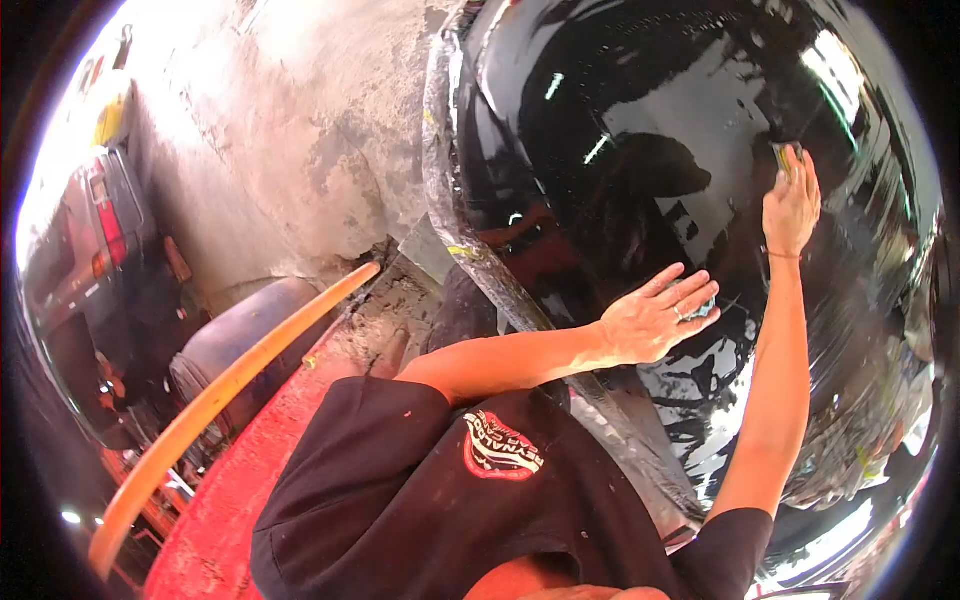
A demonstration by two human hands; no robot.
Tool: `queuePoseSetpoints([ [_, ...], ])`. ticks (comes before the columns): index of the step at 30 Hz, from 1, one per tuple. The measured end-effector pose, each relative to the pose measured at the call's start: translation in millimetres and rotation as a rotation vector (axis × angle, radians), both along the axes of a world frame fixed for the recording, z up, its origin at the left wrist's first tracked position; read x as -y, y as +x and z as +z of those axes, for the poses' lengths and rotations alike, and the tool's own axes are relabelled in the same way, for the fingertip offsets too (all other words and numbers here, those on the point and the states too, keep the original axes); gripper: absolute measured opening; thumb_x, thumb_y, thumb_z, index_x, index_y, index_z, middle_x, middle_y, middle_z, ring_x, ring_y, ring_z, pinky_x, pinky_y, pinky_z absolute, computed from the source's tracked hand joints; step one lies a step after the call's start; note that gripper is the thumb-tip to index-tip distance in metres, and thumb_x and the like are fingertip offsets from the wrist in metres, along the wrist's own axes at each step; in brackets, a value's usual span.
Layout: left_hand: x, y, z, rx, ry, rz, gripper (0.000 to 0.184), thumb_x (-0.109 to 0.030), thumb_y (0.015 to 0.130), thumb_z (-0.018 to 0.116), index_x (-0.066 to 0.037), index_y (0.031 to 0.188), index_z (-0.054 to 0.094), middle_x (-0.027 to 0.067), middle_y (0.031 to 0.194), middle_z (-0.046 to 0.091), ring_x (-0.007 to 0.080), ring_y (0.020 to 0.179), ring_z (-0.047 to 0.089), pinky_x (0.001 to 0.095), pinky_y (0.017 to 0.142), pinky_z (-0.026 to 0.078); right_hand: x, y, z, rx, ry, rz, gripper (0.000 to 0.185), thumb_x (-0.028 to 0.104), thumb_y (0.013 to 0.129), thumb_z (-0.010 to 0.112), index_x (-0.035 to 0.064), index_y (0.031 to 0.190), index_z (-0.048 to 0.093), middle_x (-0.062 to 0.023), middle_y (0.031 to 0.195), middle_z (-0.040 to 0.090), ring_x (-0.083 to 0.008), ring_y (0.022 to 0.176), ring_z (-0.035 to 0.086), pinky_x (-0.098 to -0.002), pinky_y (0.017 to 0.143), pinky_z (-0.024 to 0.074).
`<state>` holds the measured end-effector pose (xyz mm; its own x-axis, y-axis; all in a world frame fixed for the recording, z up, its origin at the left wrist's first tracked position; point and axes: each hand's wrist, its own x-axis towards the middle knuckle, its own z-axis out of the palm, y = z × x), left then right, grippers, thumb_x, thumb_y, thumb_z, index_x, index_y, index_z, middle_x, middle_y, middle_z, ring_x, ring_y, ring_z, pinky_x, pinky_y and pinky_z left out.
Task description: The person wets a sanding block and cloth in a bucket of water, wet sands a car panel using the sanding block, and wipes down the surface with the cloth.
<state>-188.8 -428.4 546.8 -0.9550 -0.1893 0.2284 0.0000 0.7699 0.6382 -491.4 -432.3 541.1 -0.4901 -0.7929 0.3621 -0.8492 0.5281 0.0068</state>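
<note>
A glossy black car panel (640,90), curved and full of reflections, spreads under both hands. My left hand (660,318) lies over it with fingers stretched and a ring on one finger. A light-blue piece (709,306), perhaps a sponge or cloth, shows at the edge of those fingers, mostly hidden beneath them. Farther out, my right hand (791,208) reaches up the panel, its fingertips closed on a small yellowish-grey pad (784,154). Most of that pad is covered by the fingers, so its exact kind is unclear.
Masking material (490,275) runs along the panel's left edge. An orange curved bar (235,385) crosses the left side above a red surface (240,510). A dark vehicle with a red tail light (110,228) stands beyond the stained concrete floor (290,120).
</note>
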Motion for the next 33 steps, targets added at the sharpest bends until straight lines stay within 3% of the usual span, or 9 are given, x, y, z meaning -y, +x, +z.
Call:
queuePoseSetpoints([
  [9,16,13,-1,-0.339,0.532,0.198,0.065,-0.038,0.097,0.060,-0.006,0.150,0.040,0.0307,0.161,0.022,0.0467,0.151,0.020,0.0571,0.124,0.011,-4,48,77,0.590,0.003,-0.115,0.042,0.023,0.103,0.055,0.0053,0.140,0.056,-0.0146,0.134,0.065,-0.0310,0.122,0.063,-0.0385,0.103,0.0458],
  [12,37,16,18,-0.372,0.526,0.400,0.068,-0.029,0.095,0.067,-0.002,0.150,0.040,0.0276,0.161,0.027,0.0427,0.151,0.024,0.0545,0.123,0.016,-34,128,117,1.422,-0.490,-0.287,0.041,0.033,0.106,0.049,0.0022,0.133,0.057,-0.0173,0.113,0.069,-0.0246,0.095,0.068,-0.0351,0.082,0.0547],
  [16,83,25,39,-0.010,1.572,-0.155,0.077,-0.037,0.090,0.075,-0.002,0.150,0.042,0.0190,0.160,0.034,0.0312,0.142,0.043,0.0409,0.117,0.033,-55,239,111,2.142,-1.140,-0.476,0.052,0.041,0.099,0.055,-0.0028,0.126,0.057,-0.0206,0.107,0.070,-0.0314,0.077,0.071,-0.0382,0.054,0.0579],
  [20,108,36,41,0.169,1.879,-0.395,0.078,-0.038,0.088,0.078,-0.003,0.149,0.042,0.0186,0.155,0.042,0.0289,0.127,0.057,0.0427,0.110,0.045,-63,265,69,2.593,-1.188,-0.268,0.050,0.041,0.101,0.051,-0.0045,0.121,0.060,-0.0228,0.101,0.070,-0.0354,0.078,0.072,-0.0412,0.060,0.0624],
  [22,103,34,39,0.202,1.932,-0.328,0.078,-0.039,0.088,0.078,-0.003,0.147,0.043,0.0191,0.150,0.047,0.0284,0.122,0.061,0.0436,0.107,0.049,-63,250,78,2.473,-1.025,-0.318,0.040,0.033,0.103,0.055,-0.0035,0.116,0.065,-0.0212,0.087,0.071,-0.0337,0.079,0.072,-0.0395,0.060,0.0610],
  [24,101,25,40,-0.182,2.007,-0.064,0.074,-0.038,0.088,0.080,-0.004,0.144,0.046,0.0156,0.133,0.060,0.0271,0.116,0.063,0.0458,0.100,0.055,-67,241,91,1.335,-0.440,-0.356,0.028,0.025,0.101,0.062,-0.0007,0.106,0.070,-0.0210,0.085,0.071,-0.0324,0.075,0.071,-0.0366,0.066,0.0586],
  [26,113,8,50,-0.316,1.853,-0.024,0.073,-0.036,0.087,0.081,-0.003,0.143,0.047,0.0146,0.123,0.064,0.0280,0.114,0.064,0.0458,0.100,0.055,-86,238,74,0.553,-0.405,-0.147,0.034,0.031,0.084,0.080,0.0095,0.109,0.073,-0.0155,0.124,0.066,-0.0412,0.118,0.058,-0.0536,0.099,0.0465],
  [29,145,-53,64,0.071,0.636,0.259,0.079,-0.033,0.083,0.084,-0.004,0.148,0.049,0.0173,0.126,0.064,0.0272,0.113,0.066,0.0410,0.099,0.052,-105,239,67,0.536,-0.038,-0.056,0.057,0.039,0.072,0.086,0.0217,0.124,0.069,-0.0148,0.151,0.044,-0.0504,0.139,0.034,-0.0702,0.110,0.0274],
  [33,130,-160,43,-0.065,-0.209,0.209,0.078,-0.048,0.075,0.082,-0.009,0.139,0.060,0.0116,0.120,0.068,0.0311,0.097,0.068,0.0408,0.086,0.055,-113,221,41,0.465,-0.205,0.026,0.045,0.011,0.076,0.080,0.0125,0.120,0.068,-0.0127,0.126,0.064,-0.0320,0.126,0.057,-0.0498,0.108,0.0421],
])
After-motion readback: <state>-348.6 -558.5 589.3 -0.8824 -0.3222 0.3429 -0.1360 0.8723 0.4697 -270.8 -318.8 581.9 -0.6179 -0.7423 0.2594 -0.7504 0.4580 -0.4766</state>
